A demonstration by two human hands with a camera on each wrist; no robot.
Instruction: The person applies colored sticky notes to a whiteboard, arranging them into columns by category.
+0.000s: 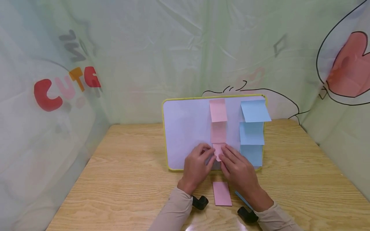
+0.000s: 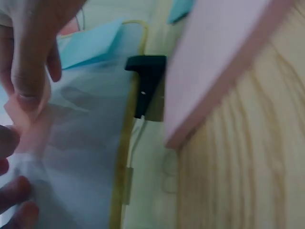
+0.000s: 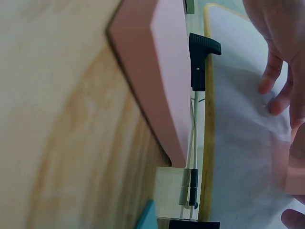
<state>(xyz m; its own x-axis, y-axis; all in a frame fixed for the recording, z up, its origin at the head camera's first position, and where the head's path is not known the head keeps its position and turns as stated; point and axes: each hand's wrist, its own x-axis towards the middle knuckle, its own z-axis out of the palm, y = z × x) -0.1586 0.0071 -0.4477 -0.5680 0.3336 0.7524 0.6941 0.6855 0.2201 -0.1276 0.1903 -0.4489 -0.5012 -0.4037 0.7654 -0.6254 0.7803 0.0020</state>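
A whiteboard with a yellow frame leans upright on the table. Its middle carries a column of pink sticky notes; the lowest pink note lies between my hands, its lower edge standing off the board. My right hand presses straight fingertips on this note's right side. At the note's left edge is my left hand, thumb and forefinger apart and the other fingers loosely bent. The left wrist view shows a right-hand finger over the pink paper.
Blue sticky notes form a column on the board's right side, bottom edges lifting. A pink pad lies on the table in front, with a blue pad partly under my right forearm. Black clips and metal legs support the board.
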